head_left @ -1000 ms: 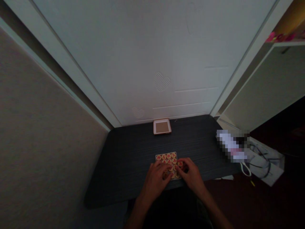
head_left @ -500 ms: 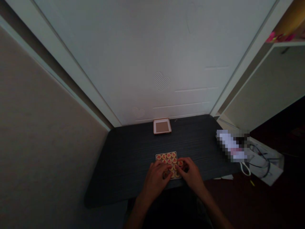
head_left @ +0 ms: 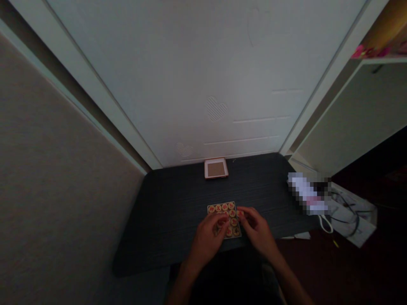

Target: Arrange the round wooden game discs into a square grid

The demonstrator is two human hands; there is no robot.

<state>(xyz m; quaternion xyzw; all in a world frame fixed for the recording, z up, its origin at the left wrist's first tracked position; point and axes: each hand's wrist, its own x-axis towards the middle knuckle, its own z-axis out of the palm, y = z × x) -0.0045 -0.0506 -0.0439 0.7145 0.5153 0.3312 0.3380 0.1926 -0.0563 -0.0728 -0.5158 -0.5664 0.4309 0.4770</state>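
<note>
A small flat box (head_left: 212, 208) of round tan game pieces with red marks lies near the front edge of the dark table (head_left: 168, 212). My left hand (head_left: 208, 239) rests over the box's left half, fingers curled on the pieces. My right hand (head_left: 257, 231) sits at the box's right edge, its fingertips pinched around one round piece (head_left: 241, 213). Both hands cover part of the box. Dim light hides finer detail.
An empty shallow box lid (head_left: 216, 168) lies at the table's back edge against the white wall. A blurred-out object (head_left: 308, 195) sits at the table's right end, with a white bag and dark cables (head_left: 349, 212) beyond it. A white cabinet stands to the right.
Both hands have shifted slightly up over the box. My right fingertips have drawn in toward a piece at the right edge; the left fingers reach further across the pieces.
</note>
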